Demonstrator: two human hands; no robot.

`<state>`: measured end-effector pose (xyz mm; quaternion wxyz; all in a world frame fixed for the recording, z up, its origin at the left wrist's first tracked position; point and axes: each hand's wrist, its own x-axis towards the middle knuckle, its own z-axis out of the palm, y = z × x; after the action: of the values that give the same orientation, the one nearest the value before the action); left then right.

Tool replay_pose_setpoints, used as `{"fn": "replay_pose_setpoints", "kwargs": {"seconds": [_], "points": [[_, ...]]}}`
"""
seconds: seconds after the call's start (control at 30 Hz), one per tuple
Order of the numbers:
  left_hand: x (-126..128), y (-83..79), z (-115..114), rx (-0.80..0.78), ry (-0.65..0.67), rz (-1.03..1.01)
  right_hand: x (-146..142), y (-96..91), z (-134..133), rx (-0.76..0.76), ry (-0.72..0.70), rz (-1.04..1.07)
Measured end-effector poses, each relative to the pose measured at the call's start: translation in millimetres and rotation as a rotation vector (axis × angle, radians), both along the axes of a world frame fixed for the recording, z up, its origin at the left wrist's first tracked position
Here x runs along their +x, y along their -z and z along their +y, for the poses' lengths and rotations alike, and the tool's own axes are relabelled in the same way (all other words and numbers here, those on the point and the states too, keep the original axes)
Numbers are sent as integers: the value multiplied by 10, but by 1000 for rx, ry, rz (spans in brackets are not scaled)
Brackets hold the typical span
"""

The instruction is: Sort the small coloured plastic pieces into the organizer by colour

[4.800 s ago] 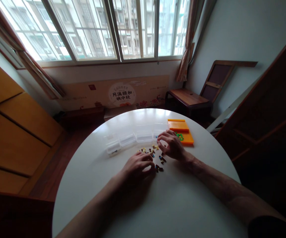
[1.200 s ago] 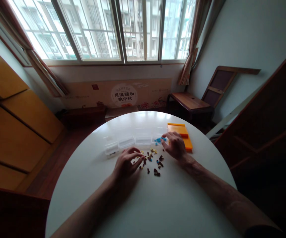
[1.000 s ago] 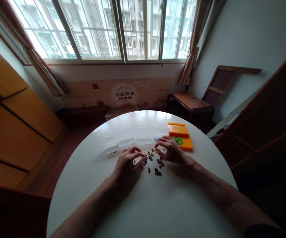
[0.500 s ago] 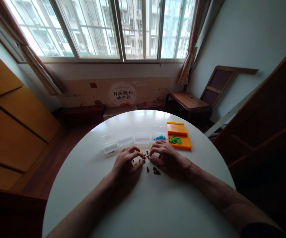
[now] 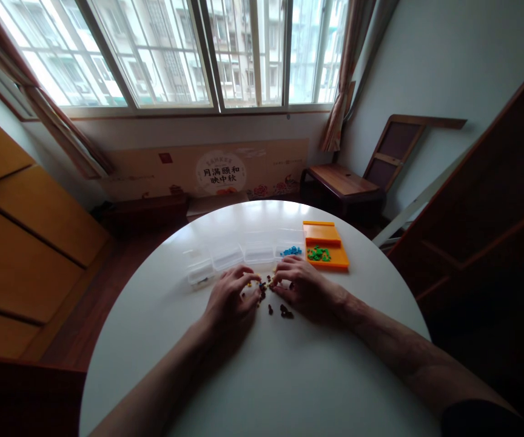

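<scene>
On the white desk [image 5: 262, 376], our right hand [image 5: 305, 291] has come back from the clear boxes [image 5: 244, 256] and, like our left hand [image 5: 230, 300], picks with curled fingers at the little bricks [image 5: 271, 297]; we cannot tell if either holds one.

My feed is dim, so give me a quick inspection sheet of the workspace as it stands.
Surface: round white table, glossy.
Job's things: loose small pieces between the hands; blue pieces in the right-hand clear box of a row; green pieces on the orange tray.
Clutter: nothing seen.
Grippers: left hand and right hand rest on the table, fingertips at the loose pieces; whether either pinches one cannot be told.
Cables: nothing seen.
Surroundings: window, curtains, wooden bench, cabinet at left.
</scene>
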<state>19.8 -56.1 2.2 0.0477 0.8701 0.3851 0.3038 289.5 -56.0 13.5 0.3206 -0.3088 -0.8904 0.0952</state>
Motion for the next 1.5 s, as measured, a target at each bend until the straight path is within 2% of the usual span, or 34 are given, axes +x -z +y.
{"fn": "replay_pose_setpoints", "kwargs": {"seconds": [0.1, 0.17, 0.3, 0.43, 0.6, 0.77, 0.97, 1.27, 1.5], "points": [[-22, 48, 35, 24, 10, 17, 22, 55, 68, 38, -20, 4], [-38, 80, 57, 54, 17, 14, 46, 101, 129, 84, 14, 36], [-52, 97, 69, 81, 52, 26, 128, 163, 248, 154, 223, 158], [-41, 67, 46, 79, 32, 35, 237, 231, 350, 153, 445, 223], [-35, 55, 43, 75, 14, 42, 307, 343, 433, 96, 589, 229], [-38, 64, 52, 90, 24, 45, 262, 322, 388, 90, 566, 246], [-21, 48, 35, 118, -25, 7, 171, 273, 300, 88, 490, 242], [-2, 35, 20, 64, -53, 22, 148, 255, 275, 91, 443, 255], [2, 23, 7, 39, -125, 23, 130, 252, 268, 88, 430, 258]]}}
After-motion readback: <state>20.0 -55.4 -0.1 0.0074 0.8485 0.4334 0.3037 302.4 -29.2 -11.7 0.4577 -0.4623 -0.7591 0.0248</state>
